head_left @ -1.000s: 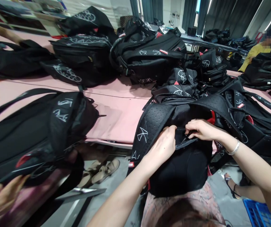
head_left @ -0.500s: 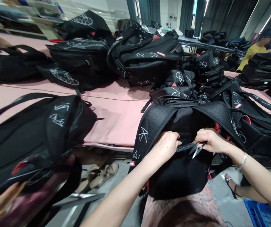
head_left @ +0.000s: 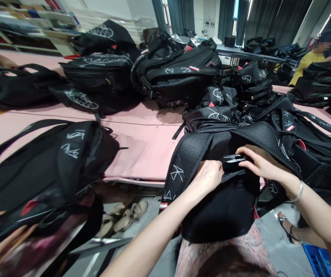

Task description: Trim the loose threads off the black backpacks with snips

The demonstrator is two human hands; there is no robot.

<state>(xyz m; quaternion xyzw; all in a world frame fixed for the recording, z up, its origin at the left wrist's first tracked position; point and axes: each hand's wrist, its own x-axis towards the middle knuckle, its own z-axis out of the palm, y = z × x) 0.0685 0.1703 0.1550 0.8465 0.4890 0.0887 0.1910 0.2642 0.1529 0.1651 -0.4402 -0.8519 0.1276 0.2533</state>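
A black backpack [head_left: 220, 211] with white line drawings on its straps rests upright against my lap and the table edge. My left hand [head_left: 210, 175] is closed on the backpack's fabric edge, near the middle of its back panel. My right hand [head_left: 256, 161] holds small thread snips [head_left: 234, 158] between thumb and fingers, their blades pointing left toward my left hand. Behind the blades, the padded shoulder straps [head_left: 190, 150] arch up on either side. Whatever thread may lie at the blades is too small to make out.
Several black backpacks [head_left: 179, 80] are heaped along the pink table [head_left: 142, 150]. At the left, a co-worker's hands [head_left: 6, 238] touch another backpack [head_left: 47, 165]. A person in yellow [head_left: 306, 69] is at the far right. A blue crate [head_left: 322, 261] and sandals [head_left: 130, 215] are on the floor.
My right hand has lifted off the fabric edge, moving up slightly. The snips have swung from pointing down-left to nearly level. My left hand keeps its grip.
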